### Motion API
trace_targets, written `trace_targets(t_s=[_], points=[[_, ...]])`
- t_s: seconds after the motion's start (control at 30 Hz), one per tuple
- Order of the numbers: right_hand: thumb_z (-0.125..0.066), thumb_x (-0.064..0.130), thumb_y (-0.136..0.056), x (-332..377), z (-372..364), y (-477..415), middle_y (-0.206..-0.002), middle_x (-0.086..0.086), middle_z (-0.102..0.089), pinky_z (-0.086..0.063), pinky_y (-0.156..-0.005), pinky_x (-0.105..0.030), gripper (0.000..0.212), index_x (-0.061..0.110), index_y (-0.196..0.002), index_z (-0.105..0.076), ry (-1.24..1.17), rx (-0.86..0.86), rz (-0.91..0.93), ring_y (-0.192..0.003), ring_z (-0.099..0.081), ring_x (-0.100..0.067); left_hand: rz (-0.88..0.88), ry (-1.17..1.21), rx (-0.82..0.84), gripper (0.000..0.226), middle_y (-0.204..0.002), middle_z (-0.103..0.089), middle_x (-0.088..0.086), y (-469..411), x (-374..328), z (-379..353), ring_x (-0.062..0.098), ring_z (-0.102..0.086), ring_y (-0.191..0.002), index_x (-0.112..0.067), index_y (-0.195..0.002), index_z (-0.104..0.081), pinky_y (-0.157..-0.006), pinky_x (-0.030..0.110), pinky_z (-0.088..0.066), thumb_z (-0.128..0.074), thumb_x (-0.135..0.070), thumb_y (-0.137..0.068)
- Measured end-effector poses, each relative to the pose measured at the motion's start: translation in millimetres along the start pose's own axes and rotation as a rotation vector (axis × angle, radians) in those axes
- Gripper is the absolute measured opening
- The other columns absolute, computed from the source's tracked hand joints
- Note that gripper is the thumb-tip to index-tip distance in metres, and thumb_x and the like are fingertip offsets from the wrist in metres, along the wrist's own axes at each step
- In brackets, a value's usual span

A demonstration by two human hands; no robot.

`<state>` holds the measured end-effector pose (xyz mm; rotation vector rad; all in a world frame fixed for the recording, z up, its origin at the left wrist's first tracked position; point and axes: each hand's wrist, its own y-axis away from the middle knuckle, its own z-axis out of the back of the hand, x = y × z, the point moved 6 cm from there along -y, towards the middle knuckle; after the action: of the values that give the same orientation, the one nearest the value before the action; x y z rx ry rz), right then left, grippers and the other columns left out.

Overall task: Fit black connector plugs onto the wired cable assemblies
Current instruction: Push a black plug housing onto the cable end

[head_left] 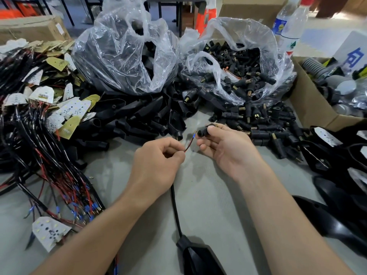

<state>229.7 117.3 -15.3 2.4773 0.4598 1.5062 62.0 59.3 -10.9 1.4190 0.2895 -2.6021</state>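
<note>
Grey table (208,195) in the middle: left hand (156,165) pinches thin wires (189,145), right hand (226,147) pinches a black plug (204,132), lined up to join.

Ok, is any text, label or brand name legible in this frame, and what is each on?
Nothing can be read in full.
White box: one large blue character, cut off by the frame edge, not readable.
Blue bottle label: print too blurred.
Green-and-red bottle label: too blurred.
Sticker on the cardboard box: too small.
LED boards: markings too small.
</note>
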Motion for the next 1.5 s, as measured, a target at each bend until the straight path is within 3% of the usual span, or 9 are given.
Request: trace_targets(t_s=[0.27,0.37,0.47,0.6,0.67,0.87,1.03,1.27,1.5], points=[[-0.052,0.002,-0.102,-3.4,-4.5,-0.5,-0.075,-0.019,-0.074,-0.057,-0.052,-0.027,0.012,0.003,-0.092,-0.059,-0.032,0.033,-0.042,-0.058,-0.071,-0.023,-0.033,0.008,-0.076,0.019,-0.073,-0.072,-0.023,0.9,-2.9,7.5,-0.005,-0.061,-0.066,-0.038,-0.082,-0.072,-0.062,0.005,-0.038,-0.071,-0.020,-0.088],[-0.052,0.002,-0.102,-3.5,-5.2,-0.2,-0.075,-0.020,-0.073,-0.057,-0.052,-0.027,0.013,0.004,-0.091,-0.058,-0.053,0.027,-0.047,-0.058,-0.071,-0.023,-0.139,-0.071,-0.114,0.020,-0.098,-0.072,-0.021,6.4,-12.7,10.6,-0.008,-0.062,-0.093,-0.035,-0.085,-0.070,-0.080,-0.001,-0.036,-0.069,-0.016,-0.091],[-0.051,0.003,-0.103,-2.7,-4.1,0.5,-0.073,-0.020,-0.073,-0.057,-0.051,-0.027,0.016,0.002,-0.089,-0.059,-0.075,0.004,-0.043,-0.058,-0.071,-0.024,-0.252,-0.181,-0.170,0.016,-0.119,-0.062,-0.017,9.6,-22.6,14.5,-0.020,-0.042,-0.115,-0.029,-0.092,-0.067,-0.094,-0.005,-0.020,-0.066,-0.013,-0.092],[-0.049,0.004,-0.104,-1.6,-3.5,0.9,-0.078,-0.023,-0.071,-0.056,-0.051,-0.026,0.015,-0.004,-0.097,-0.060,-0.123,-0.017,-0.043,-0.058,-0.071,-0.025,-0.198,-0.223,-0.135,0.014,-0.088,-0.069,-0.015,10.8,-20.3,12.1,0.007,-0.061,-0.090,-0.033,-0.093,-0.059,-0.082,0.030,-0.046,-0.061,-0.019,-0.096],[-0.049,0.004,-0.104,-1.1,-3.8,1.3,-0.077,-0.022,-0.071,-0.056,-0.050,-0.026,0.013,-0.005,-0.102,-0.058,-0.141,-0.019,-0.044,-0.058,-0.071,-0.025,-0.182,-0.225,-0.152,0.014,-0.079,-0.070,-0.016,10.9,-19.5,13.4,0.010,-0.061,-0.075,-0.033,-0.092,-0.057,-0.075,0.039,-0.049,-0.061,-0.020,-0.095],[-0.050,0.004,-0.103,-0.7,-4.8,2.4,-0.073,-0.019,-0.071,-0.057,-0.050,-0.026,0.009,0.002,-0.099,-0.057,-0.112,-0.001,-0.042,-0.057,-0.071,-0.024,-0.154,-0.246,-0.152,0.012,-0.077,-0.068,-0.013,8.4,-15.8,15.9,0.018,-0.057,-0.071,-0.033,-0.090,-0.061,-0.075,0.042,-0.050,-0.062,-0.022,-0.094],[-0.053,0.002,-0.102,1.1,-4.0,2.0,-0.073,-0.016,-0.071,-0.057,-0.054,-0.027,0.016,0.008,-0.089,-0.060,-0.030,0.012,0.005,-0.061,-0.071,-0.023,-0.161,-0.189,-0.090,0.016,-0.089,-0.066,-0.027,5.5,-15.2,14.0,0.008,-0.056,-0.072,-0.032,-0.088,-0.065,-0.073,0.026,-0.042,-0.067,-0.016,-0.089],[-0.056,0.001,-0.101,3.4,-5.2,0.4,-0.085,-0.020,-0.070,-0.057,-0.056,-0.026,0.010,0.008,-0.094,-0.059,0.056,0.020,0.069,-0.060,-0.068,-0.020,-0.177,-0.203,-0.103,0.016,-0.090,-0.064,-0.024,5.1,-15.1,15.0,0.010,-0.057,-0.076,-0.030,-0.086,-0.066,-0.075,0.018,-0.038,-0.067,-0.015,-0.089],[-0.056,0.003,-0.100,6.8,-5.3,1.0,-0.080,-0.012,-0.073,-0.056,-0.056,-0.024,0.014,0.013,-0.093,-0.062,0.001,0.067,0.062,-0.062,-0.068,-0.019,-0.163,-0.151,-0.143,0.016,-0.070,-0.068,-0.015,4.6,-11.1,18.3,0.008,-0.057,-0.069,-0.032,-0.083,-0.065,-0.076,0.034,-0.046,-0.066,-0.018,-0.090]])
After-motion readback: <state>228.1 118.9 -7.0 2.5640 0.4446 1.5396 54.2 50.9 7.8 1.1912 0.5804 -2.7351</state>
